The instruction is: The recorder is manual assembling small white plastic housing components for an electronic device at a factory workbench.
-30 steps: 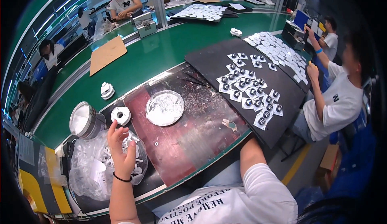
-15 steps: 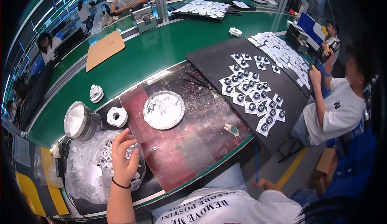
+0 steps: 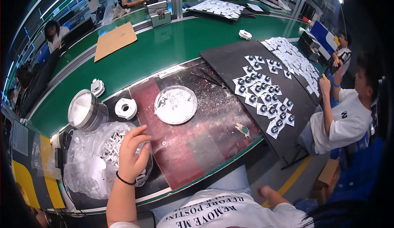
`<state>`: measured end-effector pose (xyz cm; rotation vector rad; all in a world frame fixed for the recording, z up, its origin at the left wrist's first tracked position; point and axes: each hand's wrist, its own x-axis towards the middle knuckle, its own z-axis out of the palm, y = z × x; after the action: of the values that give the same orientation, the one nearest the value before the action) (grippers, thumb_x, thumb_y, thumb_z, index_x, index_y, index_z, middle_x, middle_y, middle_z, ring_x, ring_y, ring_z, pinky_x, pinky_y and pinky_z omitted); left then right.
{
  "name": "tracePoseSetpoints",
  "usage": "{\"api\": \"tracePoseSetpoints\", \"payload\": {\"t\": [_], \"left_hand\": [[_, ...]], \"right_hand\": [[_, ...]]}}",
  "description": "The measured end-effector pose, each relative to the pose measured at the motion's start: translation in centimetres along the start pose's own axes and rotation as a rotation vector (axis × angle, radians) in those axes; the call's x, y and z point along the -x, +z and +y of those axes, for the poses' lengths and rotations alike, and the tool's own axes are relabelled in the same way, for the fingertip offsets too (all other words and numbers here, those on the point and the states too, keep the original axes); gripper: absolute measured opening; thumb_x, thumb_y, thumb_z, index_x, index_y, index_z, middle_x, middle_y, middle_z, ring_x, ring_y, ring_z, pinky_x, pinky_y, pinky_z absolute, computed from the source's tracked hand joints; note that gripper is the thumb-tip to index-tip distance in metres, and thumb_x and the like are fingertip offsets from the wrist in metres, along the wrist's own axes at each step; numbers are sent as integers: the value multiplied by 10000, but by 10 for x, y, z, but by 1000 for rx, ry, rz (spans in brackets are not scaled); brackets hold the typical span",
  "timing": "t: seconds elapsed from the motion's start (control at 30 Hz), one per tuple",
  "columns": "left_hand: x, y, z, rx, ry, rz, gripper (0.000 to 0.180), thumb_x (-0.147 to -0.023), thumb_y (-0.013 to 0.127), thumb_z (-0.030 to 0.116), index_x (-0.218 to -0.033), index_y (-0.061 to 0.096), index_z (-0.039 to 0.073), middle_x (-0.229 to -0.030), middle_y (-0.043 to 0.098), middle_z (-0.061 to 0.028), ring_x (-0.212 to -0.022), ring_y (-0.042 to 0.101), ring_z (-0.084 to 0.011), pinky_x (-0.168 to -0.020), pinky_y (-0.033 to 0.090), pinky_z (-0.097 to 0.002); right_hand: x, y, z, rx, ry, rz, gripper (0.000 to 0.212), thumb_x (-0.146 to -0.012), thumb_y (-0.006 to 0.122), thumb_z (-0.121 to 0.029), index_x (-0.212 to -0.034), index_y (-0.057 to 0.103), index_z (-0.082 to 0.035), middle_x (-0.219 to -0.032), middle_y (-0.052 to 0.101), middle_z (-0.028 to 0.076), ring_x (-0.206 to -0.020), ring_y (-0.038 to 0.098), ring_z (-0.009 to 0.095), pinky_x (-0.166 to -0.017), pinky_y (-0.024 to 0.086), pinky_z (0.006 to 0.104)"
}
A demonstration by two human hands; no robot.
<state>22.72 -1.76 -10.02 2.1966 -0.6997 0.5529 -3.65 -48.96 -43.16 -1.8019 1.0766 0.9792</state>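
Left hand (image 3: 134,152), fingers loosely spread and seemingly empty, is over the bag of white parts (image 3: 95,146) at the desk's (image 3: 184,162) near left corner; the right hand (image 3: 269,194), beyond the near edge, is too blurred to tell its grip. A wrist catching the bag could spill parts toward the white ring (image 3: 163,142).

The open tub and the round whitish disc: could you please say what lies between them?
In the head view, a white ring-shaped part lies between the tub and the disc.
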Motion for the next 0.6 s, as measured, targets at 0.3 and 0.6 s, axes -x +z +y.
{"api": "tracePoseSetpoints", "payload": {"t": [0.3, 0.6], "left_hand": [[0, -25, -2, 52, 109, -58, 193, -670, 582, -12, -855, 593, 40, -976, 597, -128, -795, 574, -272, -712, 454, -347], [2, -57, 76, 512, 206, -489, 147, -792, 547, 102, -910, 576, 18, -901, 595, -117, -847, 562, -289, -732, 456, -358]], "right_hand": [[128, -9, -225, -1676, -628, -656, 277, -932, 371, -305, -789, 534, -133, -471, 214, -43, -378, 209, 73, -385, 191, 224], [143, 83, -254, -1713, -215, -790, 313, -875, 431, -247, -580, 424, -143, -449, 252, -57, -344, 206, 53, -328, 166, 203]]}}
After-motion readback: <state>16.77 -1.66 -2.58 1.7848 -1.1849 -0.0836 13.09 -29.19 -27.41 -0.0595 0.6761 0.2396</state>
